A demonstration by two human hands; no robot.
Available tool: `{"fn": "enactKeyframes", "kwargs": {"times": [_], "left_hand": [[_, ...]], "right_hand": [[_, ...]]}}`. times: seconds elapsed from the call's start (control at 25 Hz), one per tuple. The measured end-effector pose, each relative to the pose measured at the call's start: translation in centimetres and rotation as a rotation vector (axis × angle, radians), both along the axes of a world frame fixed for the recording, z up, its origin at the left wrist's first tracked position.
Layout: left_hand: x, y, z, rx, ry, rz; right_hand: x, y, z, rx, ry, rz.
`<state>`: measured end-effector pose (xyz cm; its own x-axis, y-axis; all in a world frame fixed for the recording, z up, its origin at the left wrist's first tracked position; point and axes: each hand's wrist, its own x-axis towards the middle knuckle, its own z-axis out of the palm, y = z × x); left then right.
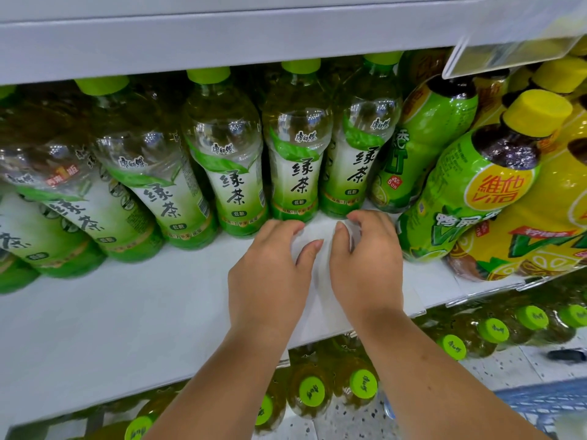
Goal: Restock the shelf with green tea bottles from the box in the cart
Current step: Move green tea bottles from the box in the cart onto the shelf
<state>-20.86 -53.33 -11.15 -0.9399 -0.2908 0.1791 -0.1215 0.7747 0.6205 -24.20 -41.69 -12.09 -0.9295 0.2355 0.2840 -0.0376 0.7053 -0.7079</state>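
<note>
Two bare forearms (428,376) reach up from the bottom edge toward a white metal shelf (127,312). Below this shelf, close to the arms, stand clear bottles with round light-green caps (313,392), seen from above. At the lower right corner a blue plastic grid (540,404) is visible, too blurred to say more.

The left hand (270,274) and the right hand (365,268) lie side by side on the bare front part of the shelf, nearly touching each other. Both hands are released: the fingers are loosely bent, the tips rest on the shelf surface, and they grasp nothing.

Just behind the fingertips stands a row of clear plastic green tea bottles (295,173) with green-and-white labels and light-green caps. The row runs to the left edge, with more bottles behind it. To the right stand green-labelled bottles with yellow caps (495,185) and yellow-labelled bottles (556,217). Above all is the pale upper shelf board (190,42), with a clear plastic label holder (508,55) at its right.
</note>
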Motion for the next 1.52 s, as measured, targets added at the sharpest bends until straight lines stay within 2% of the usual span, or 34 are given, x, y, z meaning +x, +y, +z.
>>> {"fn": "enactKeyframes", "kwargs": {"times": [0.12, 0.28, 0.52, 0.64, 0.8, 0.96, 1.16, 1.28, 1.52], "left_hand": [[0.1, -0.2, 0.1, 0.067, -0.025, -0.009], [0.2, -0.9, 1.3, 0.306, -0.133, 0.013], [2.9, -1.0, 3.7, 0.5, -0.272, -0.007], [5.9, -1.5, 5.5, 0.583, -0.357, -0.016], [11.9, -2.8, 9.5, 0.735, -0.471, 0.013], [19.0, -4.4, 13.8, 0.721, -0.614, -0.005], [26.3, -4.5, 18.0, 0.692, -0.724, -0.123], [29.2, -3.8, 20.2, 0.62, -0.754, -0.24], [33.6, -1.7, 22.4, 0.476, -0.83, -0.513]], "right_hand": [[0.0, -0.1, 0.1, -0.042, -0.008, -0.007], [0.2, 0.0, 0.6, -0.091, -0.024, 0.028], [2.7, 1.1, 3.3, -0.305, -0.367, 0.174], [5.8, 1.5, 5.0, -0.397, -0.474, 0.218], [11.7, 2.3, 8.4, -0.41, -0.594, 0.205], [19.3, 2.4, 12.6, -0.451, -0.771, 0.161], [29.1, 1.8, 17.0, -0.468, -0.879, 0.144], [34.3, 1.5, 19.3, -0.534, -0.889, 0.062], [41.1, 5.6, 23.3, -0.441, -0.897, 0.008]]}}
